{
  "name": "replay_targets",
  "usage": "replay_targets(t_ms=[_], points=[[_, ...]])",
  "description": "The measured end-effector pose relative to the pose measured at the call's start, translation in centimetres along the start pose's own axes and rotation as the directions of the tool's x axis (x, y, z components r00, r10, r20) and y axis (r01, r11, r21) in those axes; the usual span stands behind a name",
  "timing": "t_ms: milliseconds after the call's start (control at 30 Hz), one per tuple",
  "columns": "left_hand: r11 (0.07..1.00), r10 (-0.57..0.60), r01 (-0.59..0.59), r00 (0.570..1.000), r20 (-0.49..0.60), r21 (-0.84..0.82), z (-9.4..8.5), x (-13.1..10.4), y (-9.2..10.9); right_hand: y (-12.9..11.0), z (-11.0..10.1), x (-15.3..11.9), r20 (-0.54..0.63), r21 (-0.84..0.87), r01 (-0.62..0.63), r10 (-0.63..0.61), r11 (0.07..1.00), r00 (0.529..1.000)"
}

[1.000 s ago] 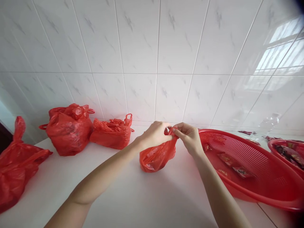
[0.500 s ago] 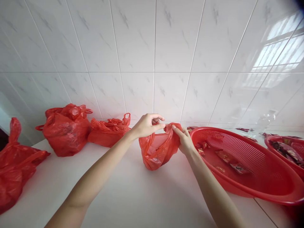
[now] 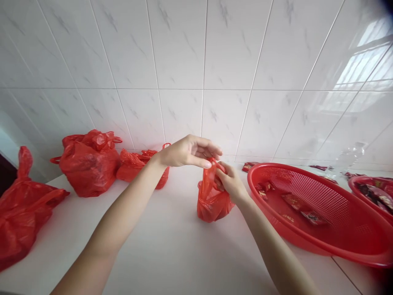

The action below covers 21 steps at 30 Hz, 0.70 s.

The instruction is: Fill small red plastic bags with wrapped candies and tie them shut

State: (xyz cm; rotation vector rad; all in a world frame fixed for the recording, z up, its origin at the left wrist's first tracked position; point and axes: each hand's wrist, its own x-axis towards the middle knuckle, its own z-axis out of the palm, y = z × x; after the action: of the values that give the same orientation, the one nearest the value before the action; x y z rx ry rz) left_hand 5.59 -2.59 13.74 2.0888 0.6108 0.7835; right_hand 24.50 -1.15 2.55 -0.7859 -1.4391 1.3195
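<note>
A small red plastic bag rests in the middle of the white table, its upper part gathered and its loops standing up. My right hand is closed round the gathered neck and a loop on the bag's right side; its fingertips are partly hidden by the plastic. Over the top of the bag, my left hand is open, fingers stretched to the right and apart from the thumb. That thumb tip is at the upper end of a loop; whether it touches I cannot tell. What the bag contains is hidden.
A large red perforated basket with several small packets stands on the right. Behind it are a clear bottle and a second red basket. Red bags stand at the left, one near the edge.
The bag's wide mouth has been drawn together into upright loops, and the bag looks narrower. My left hand's fingers have straightened; my right hand has shifted slightly lower and left on the bag.
</note>
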Motion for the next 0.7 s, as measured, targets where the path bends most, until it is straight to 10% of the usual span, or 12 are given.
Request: replay_targets(t_ms=[167,433,700], points=[[0.984,-0.038,0.036,0.999,0.006,0.177,1.2,3.5,-1.6,-0.9,0.4,-1.0,0.218,-0.071,-0.022,0.037,0.997,0.975],[0.987,-0.069,0.072,0.997,-0.025,0.141,1.6,4.5,-4.2,-0.4,-1.1,0.1,0.37,0.282,-0.221,0.106,0.934,0.923],[0.991,-0.044,0.052,0.997,-0.066,0.126,2.8,4.1,-4.3,0.1,-0.3,-0.1,0.181,0.17,-0.224,0.193,0.96,0.965]])
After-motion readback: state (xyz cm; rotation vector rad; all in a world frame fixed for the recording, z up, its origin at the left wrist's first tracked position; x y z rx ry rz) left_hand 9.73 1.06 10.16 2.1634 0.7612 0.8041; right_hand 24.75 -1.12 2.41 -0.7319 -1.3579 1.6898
